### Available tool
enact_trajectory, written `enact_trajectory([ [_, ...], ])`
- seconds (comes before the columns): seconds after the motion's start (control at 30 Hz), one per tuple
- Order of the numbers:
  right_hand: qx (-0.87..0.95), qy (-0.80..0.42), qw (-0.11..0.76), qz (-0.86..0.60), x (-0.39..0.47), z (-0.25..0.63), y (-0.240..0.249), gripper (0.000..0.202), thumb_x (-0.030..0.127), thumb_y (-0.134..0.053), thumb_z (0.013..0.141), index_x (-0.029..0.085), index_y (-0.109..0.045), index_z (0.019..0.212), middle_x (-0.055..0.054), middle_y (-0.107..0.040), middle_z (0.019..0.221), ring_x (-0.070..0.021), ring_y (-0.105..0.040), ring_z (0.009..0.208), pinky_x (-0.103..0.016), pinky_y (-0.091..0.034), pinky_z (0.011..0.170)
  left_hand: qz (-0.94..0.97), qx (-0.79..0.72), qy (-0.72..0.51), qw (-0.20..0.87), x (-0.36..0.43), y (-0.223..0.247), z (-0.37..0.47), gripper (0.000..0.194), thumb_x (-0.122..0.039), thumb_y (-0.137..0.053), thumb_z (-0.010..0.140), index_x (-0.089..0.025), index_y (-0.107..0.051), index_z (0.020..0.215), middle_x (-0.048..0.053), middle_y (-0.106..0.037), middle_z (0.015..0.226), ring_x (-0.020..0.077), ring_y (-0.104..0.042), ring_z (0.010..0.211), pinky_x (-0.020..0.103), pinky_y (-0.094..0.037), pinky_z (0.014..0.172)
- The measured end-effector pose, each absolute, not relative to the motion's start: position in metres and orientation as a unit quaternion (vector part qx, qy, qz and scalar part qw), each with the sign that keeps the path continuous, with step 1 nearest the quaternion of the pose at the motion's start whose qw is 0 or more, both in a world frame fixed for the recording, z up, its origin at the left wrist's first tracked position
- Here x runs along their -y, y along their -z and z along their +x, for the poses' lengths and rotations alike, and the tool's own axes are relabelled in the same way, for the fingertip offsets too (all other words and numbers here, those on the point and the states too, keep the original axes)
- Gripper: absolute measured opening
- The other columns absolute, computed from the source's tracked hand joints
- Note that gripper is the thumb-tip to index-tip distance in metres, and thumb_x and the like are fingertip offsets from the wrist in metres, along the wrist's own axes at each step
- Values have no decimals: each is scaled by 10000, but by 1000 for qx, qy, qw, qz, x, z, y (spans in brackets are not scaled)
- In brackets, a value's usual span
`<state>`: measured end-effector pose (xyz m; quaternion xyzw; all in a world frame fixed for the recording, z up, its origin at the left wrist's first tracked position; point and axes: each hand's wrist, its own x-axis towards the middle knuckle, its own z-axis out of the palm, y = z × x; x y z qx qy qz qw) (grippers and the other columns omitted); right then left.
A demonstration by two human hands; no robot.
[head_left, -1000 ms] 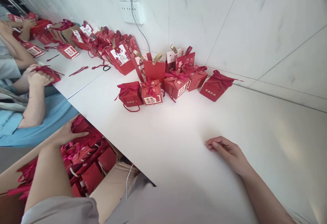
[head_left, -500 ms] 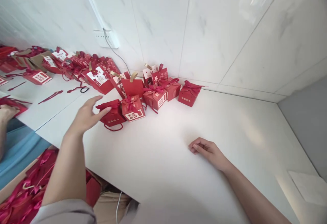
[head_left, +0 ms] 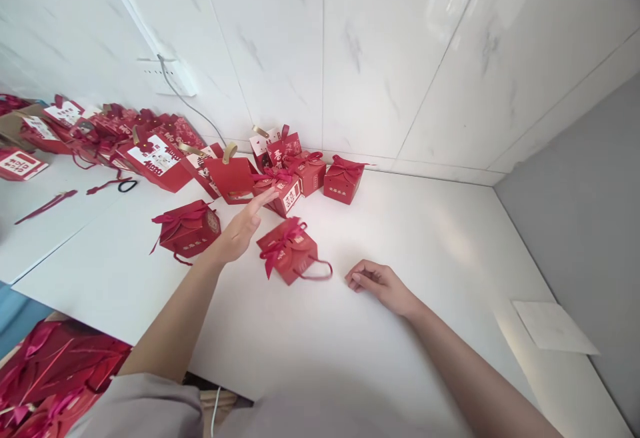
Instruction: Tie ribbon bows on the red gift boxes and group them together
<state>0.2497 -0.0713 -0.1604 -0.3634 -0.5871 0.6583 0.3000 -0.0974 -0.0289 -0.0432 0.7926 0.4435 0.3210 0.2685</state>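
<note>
My left hand [head_left: 241,233] is open, fingers stretched forward, with nothing in it. It is between a red ribboned box [head_left: 189,230] on its left and a tilted red box with a rope handle [head_left: 289,251] on its right. Just beyond its fingertips stands a red box with a white label [head_left: 280,193]. My right hand [head_left: 373,278] rests on the white table [head_left: 320,338] with curled fingers, right of the tilted box's handle; the inside of its curl is partly hidden.
Red gift boxes [head_left: 155,158] line the wall at the left and middle, with another [head_left: 344,179] at the row's right end. A wall socket [head_left: 167,77] has a cable. Cut ribbons lie left. A bin of red boxes [head_left: 60,365] is below left; a white sheet [head_left: 553,326] lies right.
The view has turned right. My left hand has moved right, and the labelled box from the front of the group now lies tilted nearer me. The box at the left has turned.
</note>
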Motion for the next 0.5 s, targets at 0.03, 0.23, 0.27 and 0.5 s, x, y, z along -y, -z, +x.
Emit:
enact_trajectory([
  [0.03,582,-661,303,-363,71,250,160,279,462,-586,909,195,-661,935,-61,-677,907,-178,-635,837,-344,-536,784,787,-445,-320,284,33,39,-91,602,-531,-250,990,-207,-321,1493,118,-383,1531,280,-353,1415,462,-267,1176],
  [0.23,568,-641,342,-388,71,249,149,270,473,-540,930,218,-625,954,-56,-669,1001,-186,-647,880,-354,-524,801,804,-477,-128,333,58,23,-69,630,-532,-610,850,-303,-441,1413,63,-466,1467,303,-442,1344,452,-377,1118],
  [0.27,569,-628,353,-397,71,249,146,263,472,-535,933,225,-615,970,-54,-664,1038,-185,-648,889,-356,-517,809,808,-474,-114,331,60,25,-66,728,-527,-687,789,-311,-415,1429,65,-445,1480,312,-427,1355,458,-377,1120],
  [0.5,539,-592,425,-422,53,250,119,329,490,-553,913,270,-529,1156,-72,-582,1277,-189,-658,931,-364,-528,786,779,-487,-208,336,61,53,-19,858,-486,-737,753,-325,-299,1473,70,-372,1521,284,-448,1344,438,-445,1083],
])
